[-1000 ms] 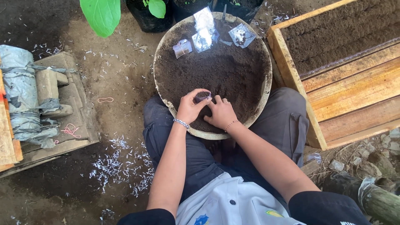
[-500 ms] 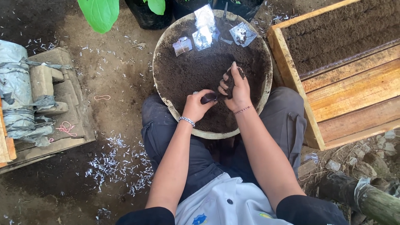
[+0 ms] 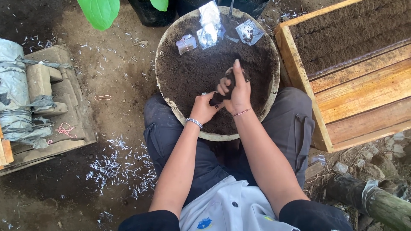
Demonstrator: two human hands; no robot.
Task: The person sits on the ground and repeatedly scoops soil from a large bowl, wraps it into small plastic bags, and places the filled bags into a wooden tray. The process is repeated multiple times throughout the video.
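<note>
A round shallow basin [image 3: 164, 40] full of dark soil sits on the ground between my knees. My left hand [image 3: 204, 107] pinches a small dark plastic bag [image 3: 216, 99] at the basin's near side. My right hand [image 3: 235, 87] is cupped just right of it, holding a clump of dark soil over the bag's mouth. Several small clear plastic bags [image 3: 209, 31] lie on the soil at the far rim of the basin.
A wooden box [image 3: 364, 85] with soil in its far part stands at the right. Wrapped grey bundles on blocks [image 3: 25, 98] lie at the left. White shreds [image 3: 120, 167] and rubber bands [image 3: 102, 98] litter the dirt floor. Green leaves [image 3: 102, 12] and black pots sit beyond the basin.
My right hand rose from the soil beside the left hand with a scoop of soil and now tips toward the small bag. The left hand kept its pinch on the bag.
</note>
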